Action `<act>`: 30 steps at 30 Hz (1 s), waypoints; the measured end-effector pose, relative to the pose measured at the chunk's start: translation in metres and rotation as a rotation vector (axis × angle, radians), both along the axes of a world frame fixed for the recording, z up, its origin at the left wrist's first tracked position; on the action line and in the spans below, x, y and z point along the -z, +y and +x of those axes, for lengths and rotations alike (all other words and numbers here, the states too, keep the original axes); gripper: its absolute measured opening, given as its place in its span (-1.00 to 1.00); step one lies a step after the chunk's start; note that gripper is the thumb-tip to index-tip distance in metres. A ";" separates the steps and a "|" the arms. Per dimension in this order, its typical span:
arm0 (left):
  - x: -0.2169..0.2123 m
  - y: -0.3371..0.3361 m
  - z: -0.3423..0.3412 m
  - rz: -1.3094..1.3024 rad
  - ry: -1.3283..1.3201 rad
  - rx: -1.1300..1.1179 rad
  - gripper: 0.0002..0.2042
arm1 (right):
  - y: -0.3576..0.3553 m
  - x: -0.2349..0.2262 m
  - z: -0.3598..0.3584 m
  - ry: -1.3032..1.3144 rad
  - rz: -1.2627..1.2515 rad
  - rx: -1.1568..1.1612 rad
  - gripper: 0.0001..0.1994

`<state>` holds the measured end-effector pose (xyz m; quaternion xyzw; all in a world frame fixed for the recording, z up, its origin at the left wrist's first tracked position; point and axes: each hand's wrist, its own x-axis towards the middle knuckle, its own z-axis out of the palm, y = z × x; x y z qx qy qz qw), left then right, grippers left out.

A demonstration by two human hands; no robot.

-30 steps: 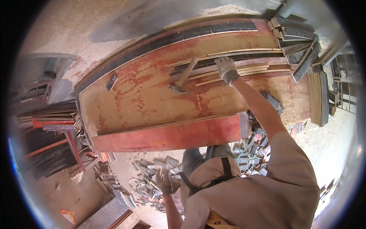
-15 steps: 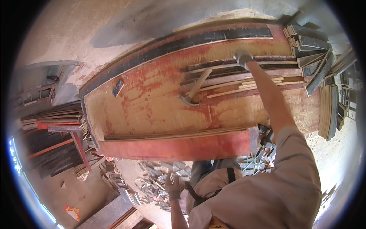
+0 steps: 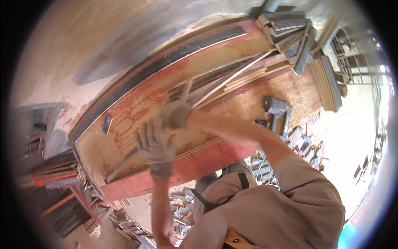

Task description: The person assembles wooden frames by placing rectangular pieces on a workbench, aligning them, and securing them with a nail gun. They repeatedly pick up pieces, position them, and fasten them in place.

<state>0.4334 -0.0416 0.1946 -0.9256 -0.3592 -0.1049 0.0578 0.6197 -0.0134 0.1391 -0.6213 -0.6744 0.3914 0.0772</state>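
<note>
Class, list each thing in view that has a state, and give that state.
Left hand: open, fingers spread
Right hand: blurred, grip unclear
Long strip: slanting across other strips
Wooden handle: partly hidden
Small dark piece: lying apart
Dark tool: not held

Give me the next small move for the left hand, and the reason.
Probably close the left hand on the long strip: the hand is spread open, and the strip seems to slant past both hands, though blur hides whether the right hand holds it.
</note>
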 end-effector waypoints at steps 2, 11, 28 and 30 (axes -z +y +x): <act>0.004 0.006 -0.041 -0.327 0.275 -0.225 -0.44 | -0.022 -0.026 -0.050 0.090 -0.023 0.094 -0.61; 0.093 -0.026 -0.316 -0.135 0.064 -0.017 -0.63 | -0.252 0.029 0.080 -0.349 0.200 0.047 -0.48; 0.206 -0.049 -0.220 -0.541 0.101 0.002 -0.43 | -0.304 0.180 0.014 -0.524 0.279 0.164 -0.51; 0.210 -0.048 -0.218 -0.585 0.070 -0.010 -0.45 | -0.317 0.180 0.039 -0.525 0.170 0.185 -0.54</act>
